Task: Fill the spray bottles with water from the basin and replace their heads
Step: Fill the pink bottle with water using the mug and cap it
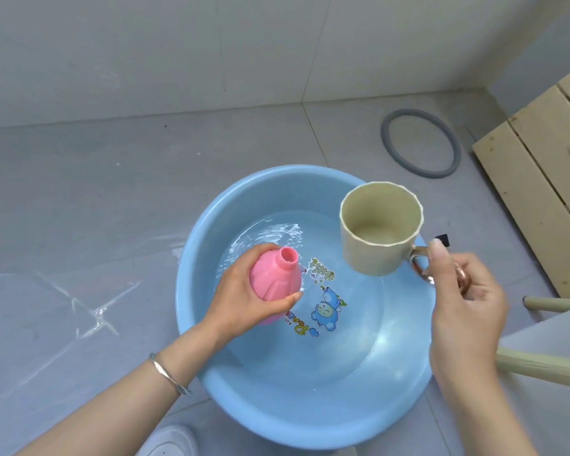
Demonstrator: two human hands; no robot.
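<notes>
Nearest, silver bangle (pixel 168 373) on left wrist. Left grip (pixel 244 297) wrapped round pink spray bottle (pixel 275 278), headless, open neck tilted up and rightward, over left side of blue basin (pixel 211 383) holding shallow water (pixel 310 350). Right grip (pixel 464 311) closed on handle of beige cup (pixel 375 255), mouth toward camera, above basin's far right rim. Grey ring (pixel 435 174) on floor beyond, wooden slats (pixel 547 179) at right.
</notes>
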